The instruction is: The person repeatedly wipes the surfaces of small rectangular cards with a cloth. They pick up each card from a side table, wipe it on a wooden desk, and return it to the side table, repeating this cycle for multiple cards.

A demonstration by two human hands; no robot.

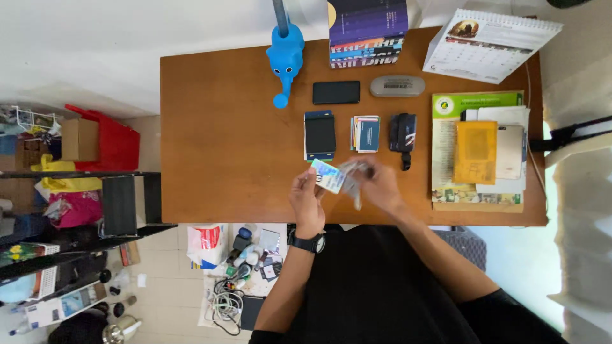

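A thin card point(328, 175) is pinched at its edges between the left hand point(308, 199) and right hand point(377, 185), above the worktop's point(223, 140) near edge. It is judged light, stiff, slippery; an edge grip suits.

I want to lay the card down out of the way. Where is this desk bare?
The left part of the brown wooden desk is bare, bordered by the blue elephant-shaped holder and dark wallet. The right side is crowded: stacked papers and yellow envelope, desk calendar.
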